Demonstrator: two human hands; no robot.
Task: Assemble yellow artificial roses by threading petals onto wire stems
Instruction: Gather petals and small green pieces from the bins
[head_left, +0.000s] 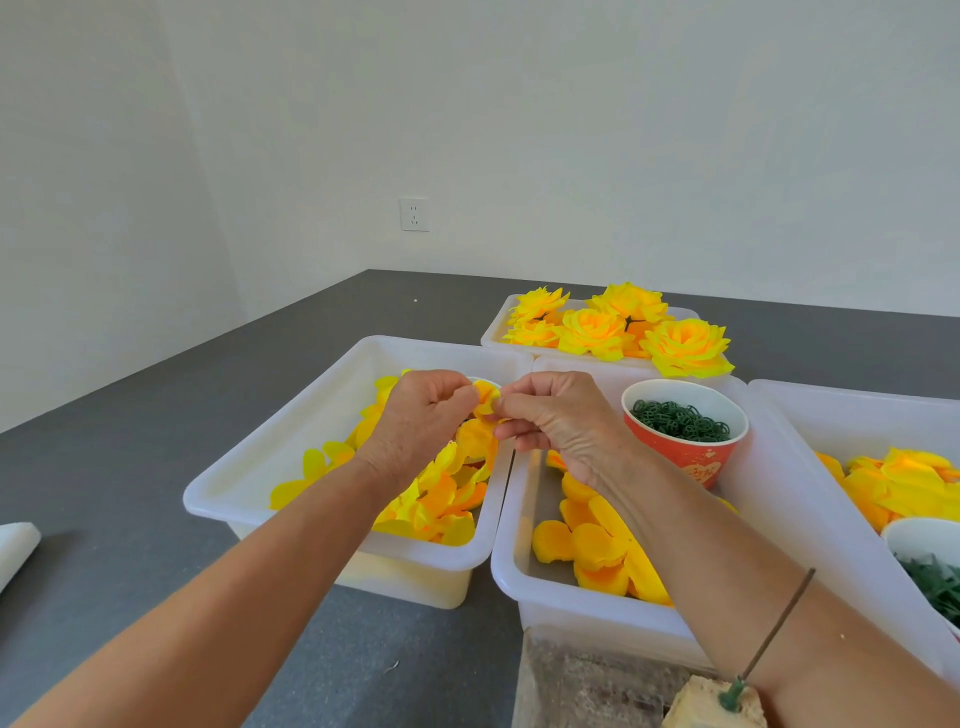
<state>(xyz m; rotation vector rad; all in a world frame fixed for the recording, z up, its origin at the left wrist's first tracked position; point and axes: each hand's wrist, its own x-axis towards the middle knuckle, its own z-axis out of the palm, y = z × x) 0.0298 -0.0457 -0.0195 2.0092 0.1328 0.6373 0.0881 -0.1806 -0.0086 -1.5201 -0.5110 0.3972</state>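
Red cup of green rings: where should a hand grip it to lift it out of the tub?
Grip the red cup by its upper wall just under the white rim, coming from above. It stands upright in the middle tub, open at the top, with the tub wall close on its right and the right hand near its left side.

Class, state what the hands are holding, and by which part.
Both hands, left and right, pinch one small yellow fabric petal at its opposite edges.
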